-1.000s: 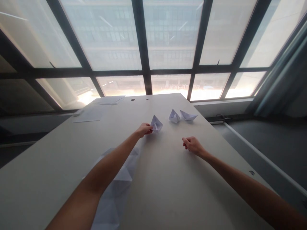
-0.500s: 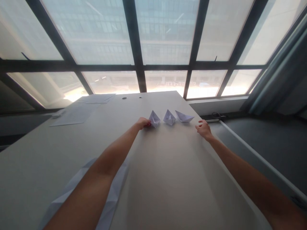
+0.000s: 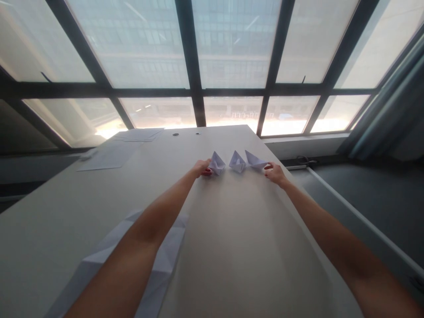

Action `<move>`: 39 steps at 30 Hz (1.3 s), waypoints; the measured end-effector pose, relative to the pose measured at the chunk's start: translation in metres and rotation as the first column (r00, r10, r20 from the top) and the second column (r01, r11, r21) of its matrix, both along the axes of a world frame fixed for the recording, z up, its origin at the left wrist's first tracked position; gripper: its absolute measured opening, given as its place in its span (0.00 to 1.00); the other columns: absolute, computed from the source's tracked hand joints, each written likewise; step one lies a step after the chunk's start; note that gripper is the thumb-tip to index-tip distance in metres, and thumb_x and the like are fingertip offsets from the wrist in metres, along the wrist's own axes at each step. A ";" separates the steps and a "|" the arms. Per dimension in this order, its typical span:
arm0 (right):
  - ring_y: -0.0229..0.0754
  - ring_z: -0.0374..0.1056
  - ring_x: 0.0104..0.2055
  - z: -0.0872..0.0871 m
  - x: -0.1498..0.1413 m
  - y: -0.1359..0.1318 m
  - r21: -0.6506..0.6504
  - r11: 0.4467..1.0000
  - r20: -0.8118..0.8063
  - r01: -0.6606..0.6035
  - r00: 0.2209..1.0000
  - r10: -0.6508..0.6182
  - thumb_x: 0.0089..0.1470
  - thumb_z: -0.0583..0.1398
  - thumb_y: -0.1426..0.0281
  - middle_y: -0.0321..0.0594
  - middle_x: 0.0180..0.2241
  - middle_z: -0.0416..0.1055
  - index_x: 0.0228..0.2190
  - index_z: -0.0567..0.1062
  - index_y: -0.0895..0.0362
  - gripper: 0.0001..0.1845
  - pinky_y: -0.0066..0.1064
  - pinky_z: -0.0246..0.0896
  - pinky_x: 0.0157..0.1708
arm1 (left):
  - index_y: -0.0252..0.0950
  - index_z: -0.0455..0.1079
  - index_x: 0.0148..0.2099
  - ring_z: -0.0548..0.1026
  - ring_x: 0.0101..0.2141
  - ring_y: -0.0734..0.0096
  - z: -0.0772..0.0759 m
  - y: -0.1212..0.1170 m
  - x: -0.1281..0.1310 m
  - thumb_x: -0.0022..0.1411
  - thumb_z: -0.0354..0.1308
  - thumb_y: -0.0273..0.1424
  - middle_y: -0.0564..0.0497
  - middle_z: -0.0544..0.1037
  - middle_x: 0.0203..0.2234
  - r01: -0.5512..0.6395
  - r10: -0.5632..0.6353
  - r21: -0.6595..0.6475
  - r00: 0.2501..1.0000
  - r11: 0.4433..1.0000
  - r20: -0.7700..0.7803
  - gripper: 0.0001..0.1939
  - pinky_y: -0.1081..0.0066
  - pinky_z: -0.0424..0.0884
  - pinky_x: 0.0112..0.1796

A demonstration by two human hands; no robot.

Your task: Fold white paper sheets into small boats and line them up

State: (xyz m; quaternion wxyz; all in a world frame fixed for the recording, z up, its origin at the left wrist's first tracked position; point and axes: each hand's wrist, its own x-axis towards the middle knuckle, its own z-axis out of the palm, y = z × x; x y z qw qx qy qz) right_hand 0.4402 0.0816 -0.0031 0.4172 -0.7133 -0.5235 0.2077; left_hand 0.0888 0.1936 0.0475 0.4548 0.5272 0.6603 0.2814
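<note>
Three folded white paper boats stand in a row across the table. My left hand [image 3: 203,168] is at the outer side of the left paper boat [image 3: 217,164], its fingers closed on the edge. Untouched between my hands sits the middle paper boat [image 3: 237,162]. My right hand [image 3: 275,173] has thumb and fingers pinched at the pointed right end of the right paper boat [image 3: 254,161], which is turned more sideways than the others. Under my left forearm lies a large creased white sheet [image 3: 167,251], partly hidden by the arm.
The white table [image 3: 238,247] runs away toward large framed windows. Flat papers [image 3: 109,154] lie at its far left. Past the right edge are a white pipe [image 3: 357,216] along the dark floor and a grey-blue curtain [image 3: 380,115].
My right hand has moved left from beside the right paper boat to its tip. My left hand stays at the left boat. The whole view has shifted slightly.
</note>
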 end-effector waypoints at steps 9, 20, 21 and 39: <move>0.40 0.71 0.26 0.000 -0.014 -0.021 -0.018 0.993 0.017 0.117 0.993 -0.117 0.44 0.56 0.79 0.53 0.39 0.77 0.56 0.68 0.68 0.34 0.29 0.66 0.28 | 0.34 0.69 0.54 0.74 0.48 0.65 0.030 -0.103 -0.044 0.68 0.54 0.32 0.43 0.76 0.49 0.303 -0.190 0.405 0.936 0.863 -0.296 0.14 0.66 0.66 0.53; 0.51 0.66 0.55 0.000 -0.121 -0.119 0.260 0.841 0.394 -0.474 0.847 0.356 0.58 0.57 0.64 0.50 0.53 0.71 0.50 0.74 0.56 0.19 0.45 0.60 0.54 | 0.41 0.46 0.72 0.47 0.68 0.55 -0.031 -0.244 -0.101 0.60 0.54 0.57 0.44 0.49 0.69 0.876 -0.552 0.191 0.434 0.443 -0.712 0.46 0.54 0.38 0.66; 0.52 0.62 0.59 0.001 -0.130 -0.127 0.196 0.794 0.467 -0.576 0.766 0.441 0.58 0.58 0.62 0.48 0.57 0.68 0.53 0.73 0.53 0.22 0.48 0.55 0.58 | 0.39 0.45 0.72 0.48 0.68 0.55 -0.032 -0.242 -0.102 0.60 0.55 0.57 0.43 0.48 0.69 0.860 -0.542 0.202 0.460 0.469 -0.703 0.48 0.55 0.39 0.66; 0.51 0.64 0.53 0.007 -0.166 -0.160 0.068 0.726 0.558 -0.685 0.629 0.541 0.56 0.63 0.63 0.46 0.50 0.72 0.50 0.76 0.52 0.20 0.46 0.56 0.54 | 0.40 0.63 0.66 0.59 0.64 0.55 -0.043 -0.236 -0.103 0.65 0.53 0.51 0.44 0.63 0.64 0.733 -0.395 0.384 0.645 0.562 -0.654 0.33 0.55 0.49 0.65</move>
